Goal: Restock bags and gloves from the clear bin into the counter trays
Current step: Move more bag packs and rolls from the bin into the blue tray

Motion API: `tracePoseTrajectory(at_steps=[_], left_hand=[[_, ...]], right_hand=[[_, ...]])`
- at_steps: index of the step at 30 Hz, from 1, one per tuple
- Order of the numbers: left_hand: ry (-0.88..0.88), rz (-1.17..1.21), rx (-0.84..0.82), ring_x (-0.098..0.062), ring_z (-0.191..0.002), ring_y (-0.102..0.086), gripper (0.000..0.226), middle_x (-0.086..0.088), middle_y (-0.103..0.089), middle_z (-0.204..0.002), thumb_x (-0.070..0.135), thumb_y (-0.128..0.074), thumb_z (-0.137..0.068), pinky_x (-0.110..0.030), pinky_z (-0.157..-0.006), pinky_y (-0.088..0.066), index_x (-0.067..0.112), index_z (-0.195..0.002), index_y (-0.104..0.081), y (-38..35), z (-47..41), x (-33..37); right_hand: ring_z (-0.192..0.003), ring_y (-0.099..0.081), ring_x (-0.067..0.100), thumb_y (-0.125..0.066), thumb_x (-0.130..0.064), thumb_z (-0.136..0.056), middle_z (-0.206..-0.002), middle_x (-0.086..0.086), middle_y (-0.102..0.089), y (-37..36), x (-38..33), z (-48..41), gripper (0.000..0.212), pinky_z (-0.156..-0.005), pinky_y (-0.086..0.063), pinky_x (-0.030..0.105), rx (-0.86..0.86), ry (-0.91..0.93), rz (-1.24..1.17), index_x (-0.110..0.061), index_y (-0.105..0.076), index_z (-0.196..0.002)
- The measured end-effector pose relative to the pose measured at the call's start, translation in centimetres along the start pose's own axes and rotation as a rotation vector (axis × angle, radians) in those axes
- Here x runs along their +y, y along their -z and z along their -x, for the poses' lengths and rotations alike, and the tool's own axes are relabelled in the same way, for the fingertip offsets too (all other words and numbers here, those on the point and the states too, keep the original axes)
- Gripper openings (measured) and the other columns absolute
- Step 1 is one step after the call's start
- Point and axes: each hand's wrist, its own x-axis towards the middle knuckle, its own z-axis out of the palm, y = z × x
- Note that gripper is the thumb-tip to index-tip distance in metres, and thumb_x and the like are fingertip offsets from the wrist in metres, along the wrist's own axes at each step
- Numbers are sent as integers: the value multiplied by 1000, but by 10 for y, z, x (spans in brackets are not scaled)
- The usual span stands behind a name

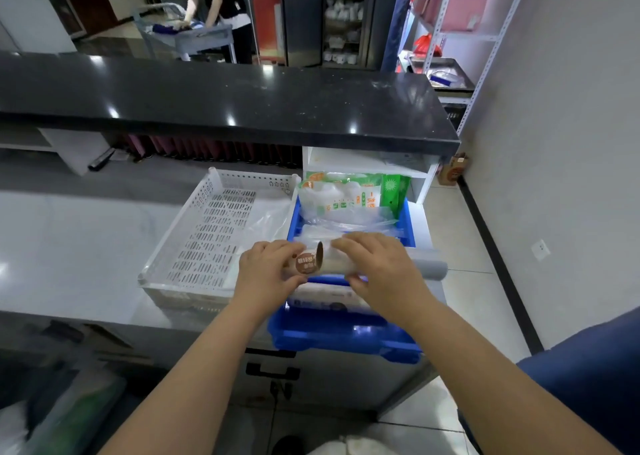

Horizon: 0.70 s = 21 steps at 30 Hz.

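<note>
Both hands hold a roll of clear bags (332, 262) level above the blue tray (346, 336) on the counter. My left hand (266, 269) pinches the brown round label (306, 263) at the roll's left end. My right hand (381, 267) wraps over the roll's middle, and the roll's grey right end sticks out past it. Green-and-white packs of disposable gloves (353, 193) stand at the far end of the blue tray, with flat clear bags below them. A white perforated tray (207, 232) sits just to the left, holding some clear plastic bags (266, 219).
A black raised counter top (221, 101) runs across behind the trays. White cubby shelves (381, 163) sit under it on the right. Another person stands at a grey cart (194, 35) in the background. Metal shelving (460, 38) lines the right wall. A clear bag lies at lower left.
</note>
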Motion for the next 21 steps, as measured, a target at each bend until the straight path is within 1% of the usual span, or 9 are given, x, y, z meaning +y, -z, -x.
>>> tracePoseTrajectory(at_steps=[5,8,12,15,18,21], left_hand=[[-134,-31,-108,-15,-109,-46,55,16,-58,-121,45,-75,-72,-35,-91,-34,39,-123,-55,-16,17,22],[-189,-51,-195,-15,-109,-46,55,17,-56,-122,48,-71,-72,-34,-91,-34,41,-124,-53,-30,28,32],[-170,-42,-274,-12,-111,-43,57,19,-53,-124,51,-69,-73,-33,-95,-31,42,-127,-51,-44,36,31],[-134,15,-310,-12,-117,-41,60,18,-54,-126,53,-70,-73,-34,-97,-33,40,-129,-51,-46,36,25],[-135,50,-353,-11,-117,-41,60,17,-54,-127,54,-70,-74,-33,-98,-36,40,-129,-51,-45,33,21],[-170,17,-321,-12,-116,-44,52,16,-56,-126,49,-70,-77,-35,-98,-38,40,-126,-55,-41,32,20]], right_hand=[[-109,-55,28,-73,-12,-75,-123,4,-61,12,24,1,55,-95,-42,46,25,-110,39,-20,-56,-127],[-110,-52,26,-69,-16,-80,-126,2,-58,3,28,6,54,-96,-40,43,-20,-123,83,-23,-53,-130],[-110,-53,27,-67,-15,-80,-127,3,-58,-14,23,13,53,-94,-39,44,-70,-129,97,-24,-53,-131],[-110,-52,28,-69,-15,-79,-127,3,-58,-22,19,16,55,-95,-40,45,-91,-138,89,-25,-52,-131],[-113,-51,27,-71,-16,-79,-128,3,-56,-27,20,17,58,-97,-38,44,-101,-144,87,-26,-49,-132],[-112,-51,26,-71,-18,-80,-128,1,-56,-30,23,18,58,-97,-38,43,-97,-155,90,-28,-49,-132]])
